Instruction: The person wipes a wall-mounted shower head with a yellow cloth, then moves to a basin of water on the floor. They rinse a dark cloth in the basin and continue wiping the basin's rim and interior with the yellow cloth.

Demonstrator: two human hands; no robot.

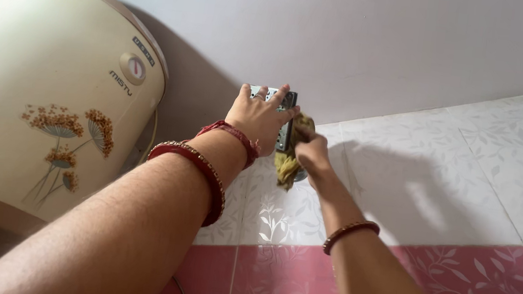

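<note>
I press my left hand flat, fingers spread, against the metal switch plate high on the wall to steady it, while my right hand grips a yellow rag bunched against the plate's edge, beside the water heater.

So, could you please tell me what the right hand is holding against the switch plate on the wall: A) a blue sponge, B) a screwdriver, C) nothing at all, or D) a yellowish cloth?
D: the right hand grips a bunched yellowish cloth at the switch plate, while the left hand lies flat on the plate.
</note>
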